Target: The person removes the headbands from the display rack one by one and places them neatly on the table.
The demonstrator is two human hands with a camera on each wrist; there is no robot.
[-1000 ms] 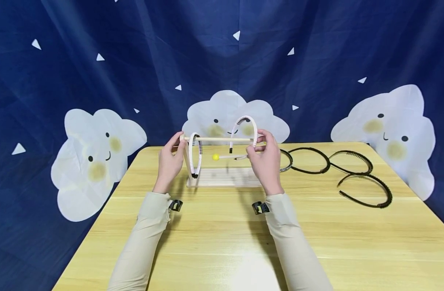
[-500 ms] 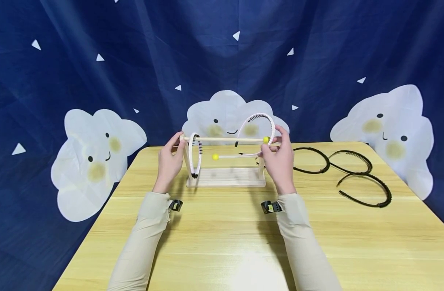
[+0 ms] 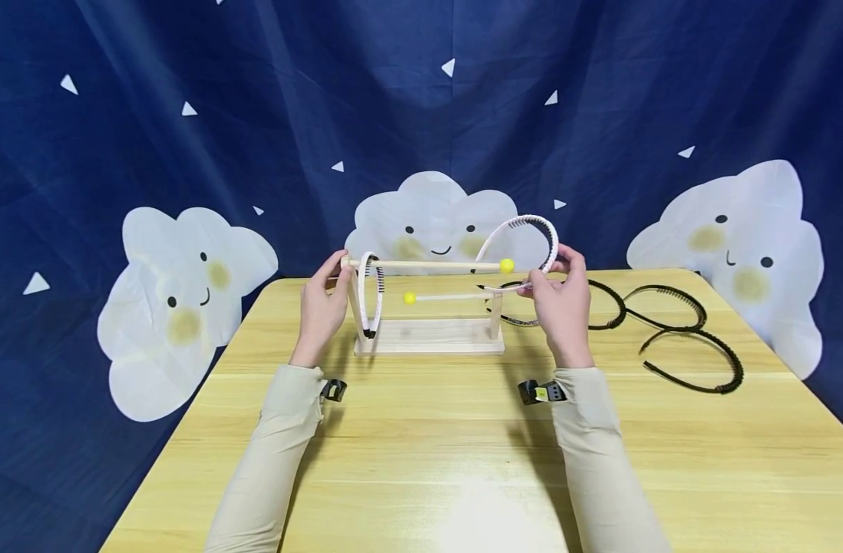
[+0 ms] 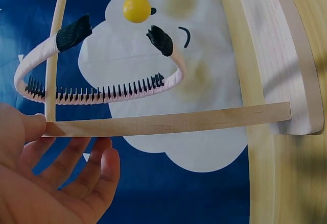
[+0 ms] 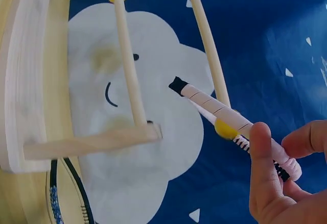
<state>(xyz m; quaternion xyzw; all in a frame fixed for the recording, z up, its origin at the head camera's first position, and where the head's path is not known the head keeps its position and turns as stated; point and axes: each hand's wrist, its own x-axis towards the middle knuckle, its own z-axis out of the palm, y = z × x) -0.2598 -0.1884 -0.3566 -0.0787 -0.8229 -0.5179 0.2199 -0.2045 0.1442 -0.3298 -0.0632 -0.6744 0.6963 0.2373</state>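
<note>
A wooden rack (image 3: 428,336) with two rods stands on the table. My left hand (image 3: 322,311) holds the top of its left post (image 4: 168,122) between thumb and fingers. From the upper rod (image 3: 428,265), near that post, hangs a white headband (image 3: 381,299) with black comb teeth and dark tips. My right hand (image 3: 562,311) pinches another white headband (image 5: 219,106) by its side, close to the yellow ball (image 3: 507,266) at the upper rod's end. In the right wrist view this band partly covers the ball. The lower rod (image 5: 129,63) carries a yellow ball at its left end.
Several black headbands lie on the table (image 3: 421,461) to the right of the rack; one black headband (image 3: 735,369) is nearest the front, and a glittery dark headband (image 5: 54,198) lies beside the right post. A blue curtain (image 3: 421,100) with white clouds hangs behind.
My right hand has moved right with the white headband, from along the upper rod to around its yellow ball end, uncovering the ball and right post. My left hand has stayed put.
</note>
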